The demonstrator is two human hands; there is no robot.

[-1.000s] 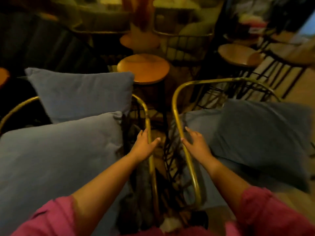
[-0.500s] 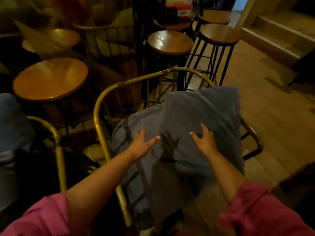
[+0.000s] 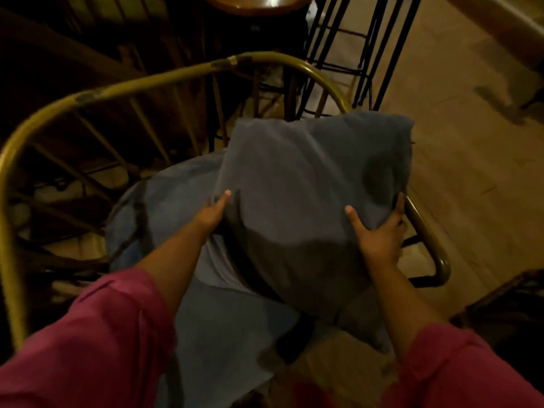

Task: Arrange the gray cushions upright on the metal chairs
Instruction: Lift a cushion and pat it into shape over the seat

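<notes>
A gray cushion [image 3: 312, 189] is held over the seat of a brass-coloured metal chair [image 3: 141, 83], tilted with its far edge raised. My left hand [image 3: 213, 212] grips its left edge, fingers tucked under the fabric. My right hand [image 3: 379, 234] clasps its right edge, beside the chair's right arm. A second gray cushion [image 3: 215, 319] lies flat on the seat beneath, partly hidden by the held one and my arms.
A round wooden table [image 3: 256, 2] and a black wire-legged stool [image 3: 362, 48] stand just beyond the chair's curved back. Wooden floor [image 3: 471, 160] stretches to the right. A dark piece of furniture [image 3: 509, 307] sits at the lower right.
My view turned from the left chair to the right chair and moved closer. Both hands went from resting open on the cushion to gripping its sides, and its near part has lifted off the lower cushion.
</notes>
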